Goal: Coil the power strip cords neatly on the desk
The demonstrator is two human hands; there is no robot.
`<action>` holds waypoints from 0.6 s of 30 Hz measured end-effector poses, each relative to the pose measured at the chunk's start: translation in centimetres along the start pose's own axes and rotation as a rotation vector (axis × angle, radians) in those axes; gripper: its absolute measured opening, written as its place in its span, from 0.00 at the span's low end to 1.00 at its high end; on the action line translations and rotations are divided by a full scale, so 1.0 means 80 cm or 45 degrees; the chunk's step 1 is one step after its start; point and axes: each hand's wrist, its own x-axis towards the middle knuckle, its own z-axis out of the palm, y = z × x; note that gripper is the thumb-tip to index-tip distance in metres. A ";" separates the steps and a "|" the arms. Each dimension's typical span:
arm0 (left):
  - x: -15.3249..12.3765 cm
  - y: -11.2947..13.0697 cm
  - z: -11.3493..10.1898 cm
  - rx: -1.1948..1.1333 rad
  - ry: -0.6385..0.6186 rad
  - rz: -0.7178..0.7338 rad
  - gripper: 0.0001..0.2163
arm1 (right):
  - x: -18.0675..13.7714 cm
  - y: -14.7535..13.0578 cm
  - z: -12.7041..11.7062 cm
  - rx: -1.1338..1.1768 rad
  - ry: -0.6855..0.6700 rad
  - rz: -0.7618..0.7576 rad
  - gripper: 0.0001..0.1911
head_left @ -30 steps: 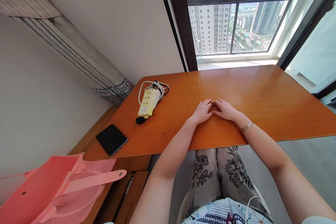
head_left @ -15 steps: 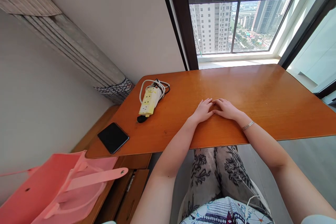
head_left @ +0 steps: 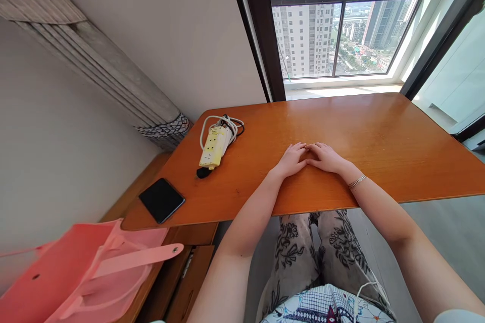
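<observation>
My left hand [head_left: 293,160] lies flat on the orange-brown wooden table [head_left: 364,131], fingers stretched out and holding nothing. My right hand [head_left: 325,157] rests beside it, also laid flat, its fingertips meeting those of the left. A thin silver bracelet [head_left: 356,181] circles my right wrist. To the left of the hands is a yellow and white power strip [head_left: 212,147] with its white cord [head_left: 204,128] coiled around its far end. Nearer the table's left corner lies a dark-screened tablet or large phone [head_left: 161,200], apart from both hands.
A pink bag or folder-like item [head_left: 76,272] with a strap sits low at the left, over a wooden cabinet [head_left: 195,277]. Behind the table stand a window [head_left: 303,40] and a wall. A gathered grey curtain [head_left: 125,86] hangs at the left. My legs are under the table edge.
Both hands stay in place on the table. The view has shifted very slightly, and my knees have parted a little.
</observation>
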 end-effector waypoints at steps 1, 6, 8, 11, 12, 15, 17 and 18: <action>0.000 0.000 0.000 -0.004 0.007 0.001 0.24 | 0.000 0.000 0.000 -0.003 -0.003 0.001 0.24; -0.003 -0.005 -0.004 -0.063 0.073 0.022 0.19 | 0.001 -0.001 -0.001 -0.044 -0.037 0.013 0.25; -0.003 -0.009 -0.007 -0.116 0.162 -0.022 0.17 | 0.002 -0.002 -0.001 -0.071 -0.057 0.012 0.25; -0.001 -0.018 -0.021 -0.167 0.361 -0.169 0.21 | 0.003 -0.001 -0.002 -0.104 -0.072 -0.006 0.24; 0.000 -0.023 -0.029 -0.160 0.436 -0.236 0.23 | 0.003 -0.001 -0.002 -0.109 -0.071 -0.012 0.23; -0.003 -0.040 -0.062 -0.039 0.655 -0.437 0.25 | 0.004 0.002 -0.001 -0.107 -0.067 -0.022 0.22; -0.010 -0.055 -0.090 0.098 0.739 -0.523 0.25 | 0.005 0.003 0.000 -0.106 -0.068 -0.030 0.22; -0.015 -0.063 -0.104 0.167 0.767 -0.576 0.26 | 0.005 0.003 0.000 -0.107 -0.069 -0.034 0.22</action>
